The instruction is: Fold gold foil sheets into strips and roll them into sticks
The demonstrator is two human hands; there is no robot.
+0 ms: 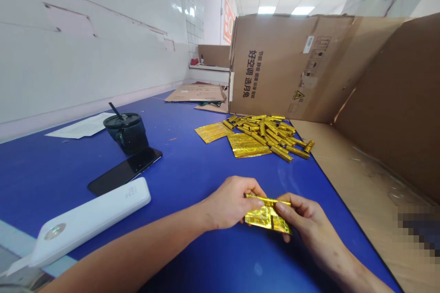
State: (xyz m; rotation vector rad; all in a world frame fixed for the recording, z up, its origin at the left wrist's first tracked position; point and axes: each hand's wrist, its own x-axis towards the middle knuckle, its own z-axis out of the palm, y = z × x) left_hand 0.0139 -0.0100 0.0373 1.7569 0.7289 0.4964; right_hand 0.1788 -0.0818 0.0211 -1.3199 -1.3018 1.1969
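Note:
Both my hands hold one sheet of gold foil paper (266,217) just above the blue table (192,169). My left hand (230,203) pinches its left edge with curled fingers. My right hand (300,215) grips its right side, and the sheet's far edge is rolled over. Beyond them lies a heap of several rolled gold foil tubes (271,135), with flat gold sheets (245,145) beside it.
A black lidded cup (126,132), a dark phone (125,170) and a white power bank (87,219) lie at left, with white paper (82,126) behind them. A big opened cardboard box (343,78) walls the right side. Flat cardboard (197,93) lies at the back.

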